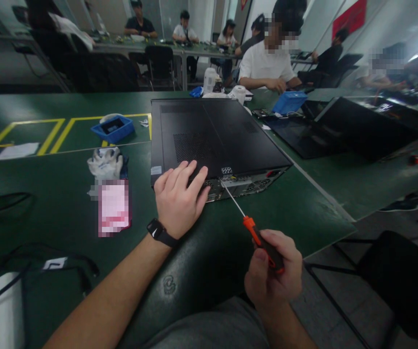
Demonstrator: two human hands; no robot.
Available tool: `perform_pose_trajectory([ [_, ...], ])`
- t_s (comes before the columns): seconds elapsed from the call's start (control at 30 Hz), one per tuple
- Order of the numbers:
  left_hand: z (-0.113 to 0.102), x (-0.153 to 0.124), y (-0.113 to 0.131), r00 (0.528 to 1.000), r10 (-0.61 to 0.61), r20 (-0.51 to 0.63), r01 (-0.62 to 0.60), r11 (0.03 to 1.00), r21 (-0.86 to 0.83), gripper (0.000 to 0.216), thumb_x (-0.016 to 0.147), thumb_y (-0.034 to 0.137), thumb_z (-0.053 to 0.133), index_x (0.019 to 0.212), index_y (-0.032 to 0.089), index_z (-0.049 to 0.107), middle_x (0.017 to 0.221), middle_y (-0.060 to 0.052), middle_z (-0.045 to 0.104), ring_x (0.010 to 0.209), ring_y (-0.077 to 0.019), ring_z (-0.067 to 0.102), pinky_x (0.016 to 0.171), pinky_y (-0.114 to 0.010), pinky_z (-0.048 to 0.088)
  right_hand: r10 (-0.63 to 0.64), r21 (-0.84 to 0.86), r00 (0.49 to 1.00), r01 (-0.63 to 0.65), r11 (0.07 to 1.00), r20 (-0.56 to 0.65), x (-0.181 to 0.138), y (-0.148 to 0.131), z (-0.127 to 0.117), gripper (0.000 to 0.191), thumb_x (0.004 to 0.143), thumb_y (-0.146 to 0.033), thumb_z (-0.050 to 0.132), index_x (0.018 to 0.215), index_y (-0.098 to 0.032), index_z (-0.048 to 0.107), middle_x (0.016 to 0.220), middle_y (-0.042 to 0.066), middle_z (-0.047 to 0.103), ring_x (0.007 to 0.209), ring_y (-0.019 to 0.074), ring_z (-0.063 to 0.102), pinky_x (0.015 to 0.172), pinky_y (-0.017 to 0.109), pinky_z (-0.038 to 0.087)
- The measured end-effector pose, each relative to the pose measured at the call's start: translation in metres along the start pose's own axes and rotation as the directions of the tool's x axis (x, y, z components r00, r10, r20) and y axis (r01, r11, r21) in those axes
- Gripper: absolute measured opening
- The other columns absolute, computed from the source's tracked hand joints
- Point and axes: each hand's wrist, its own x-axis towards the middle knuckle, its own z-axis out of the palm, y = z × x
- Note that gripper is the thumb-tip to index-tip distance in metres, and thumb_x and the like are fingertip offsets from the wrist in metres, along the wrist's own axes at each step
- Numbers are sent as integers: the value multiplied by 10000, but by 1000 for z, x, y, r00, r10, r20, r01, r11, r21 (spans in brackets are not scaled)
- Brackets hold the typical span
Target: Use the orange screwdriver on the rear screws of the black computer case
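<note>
A black desktop computer case (216, 135) lies flat on the green table (59, 194), its rear panel facing me. My left hand (179, 196) rests flat on the case's near top edge, fingers stretched out, holding nothing. My right hand (274, 271) is closed round the orange and black handle of a screwdriver (255, 235). The metal shaft runs up and left, and its tip touches the rear panel near the top edge. A black watch sits on my left wrist.
A blue tray (113, 128), a pair of white gloves (105, 162) and a blurred pink item (113, 206) lie left of the case. Black cables (1, 203) trail at far left. Another blue tray (289, 102) and open cases lie right. Several people sit at nearby tables.
</note>
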Motion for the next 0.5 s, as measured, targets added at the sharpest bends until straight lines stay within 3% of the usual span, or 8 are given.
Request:
perform_pose_trajectory([
  [0.23,0,0,0,1000,9,-7,-9,1000,21,403,974,332,667,1364,232,661,1434,-106,692,1352,-304,627,1119,-477,374,125,-162,992,-126,979,-19,-14,1,-5,254,962,-213,628,1209,-195,681,990,37,744,666,123,713,601,260,588],
  [0.37,0,0,0,1000,9,-6,-9,1000,28,395,977,341,665,1355,230,664,1431,-108,693,1344,-303,633,1117,-474,375,84,-59,996,-85,995,-16,-9,2,-3,315,948,-255,622,1255,-193,647,1059,66,718,790,166,718,670,326,614],
  [0.5,0,-1,0,1000,5,-3,-5,1000,20,412,973,341,669,1371,237,655,1444,-103,685,1353,-303,626,1127,-475,369,17,-7,1000,-17,1000,-3,-5,3,-1,344,901,-184,634,1245,-197,630,1029,59,699,889,192,709,749,370,623],
])
